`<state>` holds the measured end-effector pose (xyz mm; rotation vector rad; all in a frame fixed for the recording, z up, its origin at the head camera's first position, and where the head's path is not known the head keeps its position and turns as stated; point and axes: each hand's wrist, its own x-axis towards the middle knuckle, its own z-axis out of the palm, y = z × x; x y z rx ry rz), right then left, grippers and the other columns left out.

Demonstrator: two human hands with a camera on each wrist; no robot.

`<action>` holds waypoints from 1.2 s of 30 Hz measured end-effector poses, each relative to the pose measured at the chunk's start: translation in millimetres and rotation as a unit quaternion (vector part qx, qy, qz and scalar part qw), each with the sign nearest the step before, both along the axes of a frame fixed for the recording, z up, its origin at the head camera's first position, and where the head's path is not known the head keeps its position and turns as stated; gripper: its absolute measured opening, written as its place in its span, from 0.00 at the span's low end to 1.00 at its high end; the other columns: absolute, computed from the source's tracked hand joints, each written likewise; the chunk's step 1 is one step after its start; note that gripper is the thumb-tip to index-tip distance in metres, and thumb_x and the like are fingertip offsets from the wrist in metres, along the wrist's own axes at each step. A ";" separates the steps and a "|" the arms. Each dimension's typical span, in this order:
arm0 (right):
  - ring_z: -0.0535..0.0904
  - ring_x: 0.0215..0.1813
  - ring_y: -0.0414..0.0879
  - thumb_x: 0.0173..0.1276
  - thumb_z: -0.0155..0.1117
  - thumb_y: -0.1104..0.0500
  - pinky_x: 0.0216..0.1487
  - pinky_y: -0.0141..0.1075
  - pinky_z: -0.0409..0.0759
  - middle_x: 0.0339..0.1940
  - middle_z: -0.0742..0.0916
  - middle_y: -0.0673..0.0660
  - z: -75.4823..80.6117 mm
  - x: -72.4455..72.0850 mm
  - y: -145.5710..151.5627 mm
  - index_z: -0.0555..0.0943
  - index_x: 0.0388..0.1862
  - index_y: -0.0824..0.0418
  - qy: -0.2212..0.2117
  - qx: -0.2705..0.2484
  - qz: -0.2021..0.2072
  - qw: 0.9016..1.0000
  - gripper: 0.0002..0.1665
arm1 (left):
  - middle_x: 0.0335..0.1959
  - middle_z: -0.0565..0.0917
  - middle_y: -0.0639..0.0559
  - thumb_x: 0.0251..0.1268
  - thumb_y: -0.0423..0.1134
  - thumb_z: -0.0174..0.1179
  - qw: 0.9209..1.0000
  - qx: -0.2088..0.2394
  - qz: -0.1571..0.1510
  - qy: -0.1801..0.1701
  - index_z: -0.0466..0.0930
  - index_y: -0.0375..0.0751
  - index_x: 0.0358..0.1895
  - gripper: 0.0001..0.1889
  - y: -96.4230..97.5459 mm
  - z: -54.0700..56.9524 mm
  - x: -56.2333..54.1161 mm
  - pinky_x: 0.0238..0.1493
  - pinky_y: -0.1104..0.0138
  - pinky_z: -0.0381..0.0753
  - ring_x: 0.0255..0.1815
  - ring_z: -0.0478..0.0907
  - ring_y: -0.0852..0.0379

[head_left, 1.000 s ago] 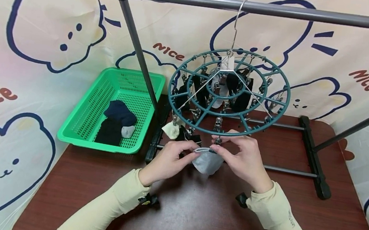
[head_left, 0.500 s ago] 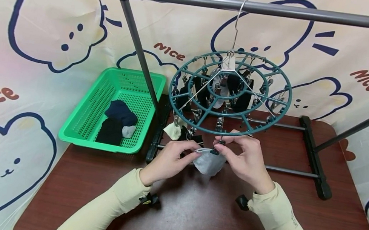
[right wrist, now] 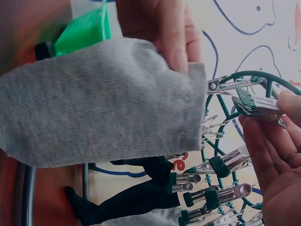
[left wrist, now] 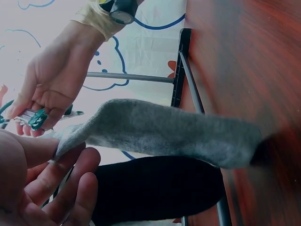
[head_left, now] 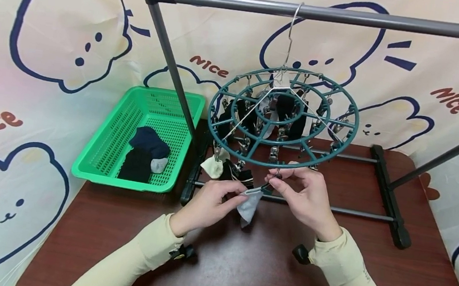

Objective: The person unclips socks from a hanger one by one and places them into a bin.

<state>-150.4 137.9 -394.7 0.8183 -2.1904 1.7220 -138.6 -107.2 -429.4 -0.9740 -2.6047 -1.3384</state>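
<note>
My left hand (head_left: 208,205) pinches a light grey sock (head_left: 249,206) by its cuff between thumb and fingers. The sock hangs toe down under the front of the round green clip hanger (head_left: 249,156). In the right wrist view it stretches sideways, its cuff edge facing the clip. My right hand (head_left: 307,198) pinches a metal clip (right wrist: 257,107) with green tips, which hangs from the hanger. A small gap separates this clip from the cuff in the right wrist view. A black sock (left wrist: 160,188) shows behind the grey one in the left wrist view.
A green basket (head_left: 82,169) at the left holds dark socks (head_left: 149,141) and a small grey one (head_left: 159,165). The hanger hooks over a grey rail (head_left: 354,18). Black, grey and cream (head_left: 212,167) socks hang from other clips. The rack's black foot (head_left: 390,199) stands at the right.
The grey sock has turned and shows narrower, its cuff drawn slightly left and down from the right hand's clip. Both hands keep their grips; the hanger has shifted slightly.
</note>
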 end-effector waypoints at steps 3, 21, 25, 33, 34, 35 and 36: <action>0.90 0.44 0.40 0.68 0.72 0.68 0.43 0.32 0.87 0.41 0.91 0.65 1.8 -0.4 0.1 0.88 0.45 0.69 -0.032 -0.012 -0.002 0.999 0.07 | 0.35 0.84 0.61 0.76 0.39 0.62 1.000 -0.008 -0.003 0.011 0.86 0.49 0.44 0.04 -4.0 0.7 3.1 0.35 0.70 0.75 0.32 0.74 0.65; 0.88 0.43 0.36 0.65 0.70 0.76 0.44 0.30 0.86 0.39 0.92 0.48 -0.3 -5.0 2.0 0.88 0.45 0.66 -0.018 -0.014 -0.026 0.999 0.12 | 0.38 0.87 0.58 0.73 0.34 0.65 0.997 0.005 0.004 0.074 0.87 0.47 0.46 0.06 -51.3 23.6 10.6 0.36 0.67 0.80 0.35 0.77 0.66; 0.88 0.43 0.36 0.64 0.71 0.75 0.44 0.30 0.85 0.38 0.92 0.52 -1.4 -4.9 2.1 0.88 0.45 0.65 -0.010 -0.008 -0.032 0.999 0.13 | 0.39 0.87 0.60 0.73 0.32 0.64 0.997 0.004 0.021 0.077 0.87 0.48 0.47 0.07 -66.0 34.2 11.4 0.37 0.68 0.79 0.35 0.77 0.66; 0.88 0.43 0.37 0.62 0.73 0.74 0.46 0.29 0.83 0.37 0.92 0.59 -3.0 -4.8 2.4 0.89 0.44 0.62 0.009 0.008 -0.049 0.999 0.14 | 0.36 0.86 0.60 0.71 0.30 0.65 0.992 -0.002 0.072 0.101 0.87 0.48 0.46 0.08 -92.0 57.3 8.8 0.35 0.72 0.76 0.33 0.76 0.67; 0.88 0.43 0.36 0.62 0.73 0.74 0.46 0.29 0.83 0.38 0.92 0.59 -3.5 -4.6 2.2 0.89 0.44 0.62 0.010 0.008 -0.049 0.999 0.13 | 0.36 0.86 0.60 0.71 0.30 0.66 0.991 -0.005 0.080 0.105 0.86 0.48 0.46 0.08 -95.5 59.6 8.1 0.35 0.72 0.76 0.33 0.76 0.67; 0.88 0.43 0.36 0.62 0.73 0.75 0.46 0.29 0.83 0.38 0.92 0.60 -3.9 -4.7 2.2 0.89 0.44 0.63 0.010 0.006 -0.049 0.999 0.14 | 0.35 0.85 0.60 0.70 0.30 0.66 0.990 -0.007 0.088 0.109 0.86 0.48 0.45 0.08 -99.2 61.5 7.7 0.34 0.72 0.75 0.32 0.75 0.67; 0.88 0.43 0.36 0.61 0.73 0.75 0.47 0.29 0.83 0.38 0.92 0.60 -4.5 -4.8 2.2 0.89 0.44 0.63 0.011 0.005 -0.050 0.999 0.13 | 0.34 0.84 0.60 0.70 0.29 0.66 0.989 -0.008 0.095 0.113 0.86 0.48 0.45 0.09 -102.8 63.4 7.1 0.34 0.72 0.75 0.32 0.74 0.67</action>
